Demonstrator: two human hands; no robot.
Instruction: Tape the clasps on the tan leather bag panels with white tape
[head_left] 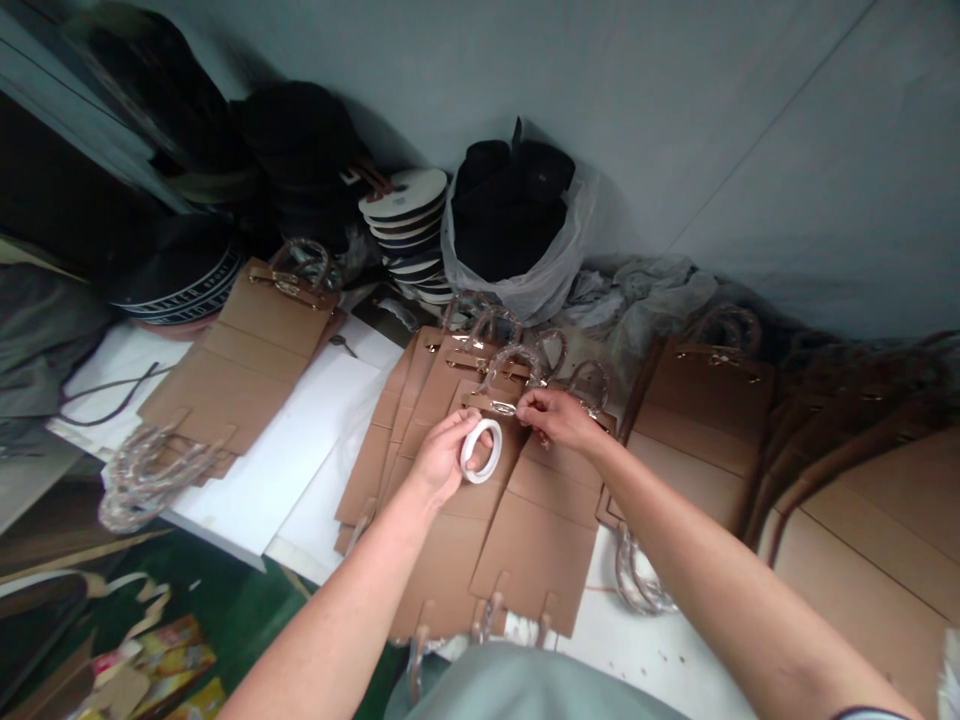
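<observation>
My left hand (pixel 441 456) grips a roll of white tape (pixel 481 451) in its fingers, just above a flat tan bag (pixel 536 555). That bag lies in a fanned row of similar bags and has a gold clasp (pixel 501 406) at its top edge. My right hand (pixel 559 420) pinches at the top edge, just right of the clasp. Whatever lies between those fingertips is hidden. A plastic-wrapped handle (pixel 514 365) arches above the clasp.
More flat tan bags lie to the left and right, some on a white board (pixel 289 445). Plastic-wrapped handles lie in a heap (pixel 150 480) at left. Stacked ribbon rolls (pixel 405 225) and a plastic sack of black rolls (pixel 510 215) stand against the grey wall.
</observation>
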